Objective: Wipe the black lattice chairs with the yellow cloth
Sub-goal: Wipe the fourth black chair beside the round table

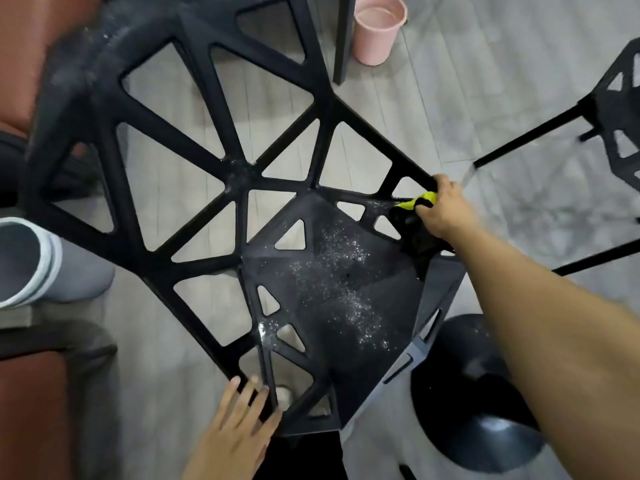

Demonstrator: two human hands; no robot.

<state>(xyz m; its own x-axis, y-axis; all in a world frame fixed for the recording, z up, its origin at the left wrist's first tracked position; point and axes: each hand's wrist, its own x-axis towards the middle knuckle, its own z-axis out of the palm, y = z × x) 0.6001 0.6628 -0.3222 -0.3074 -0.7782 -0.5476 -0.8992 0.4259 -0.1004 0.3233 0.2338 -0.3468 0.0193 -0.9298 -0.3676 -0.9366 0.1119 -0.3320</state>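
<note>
black lattice chair (239, 178): triangular cut-outs, white dust specks on seat | right hand (443, 209): clenched round yellow cloth (417, 201) at seat edge | left hand (239, 424): fingers spread flat on frame

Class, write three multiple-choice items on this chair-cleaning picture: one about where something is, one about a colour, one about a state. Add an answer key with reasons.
1. Where does the pink bucket stand?
A. on the chair seat
B. on the floor beyond the chair
C. in the person's left hand

2. What colour is the cloth in the right hand?
A. yellow
B. white
C. red

3. What is the state of the seat of the black lattice chair?
A. wiped spotless
B. soaked with water
C. speckled with white dust

Key: 1 B, the bucket sits on the grey floor at the top of the view. 2 A, a yellow fold shows between the gripping fingers. 3 C, white specks are scattered across the dark seat, while the left hand rests flat on the chair's near edge.
</note>
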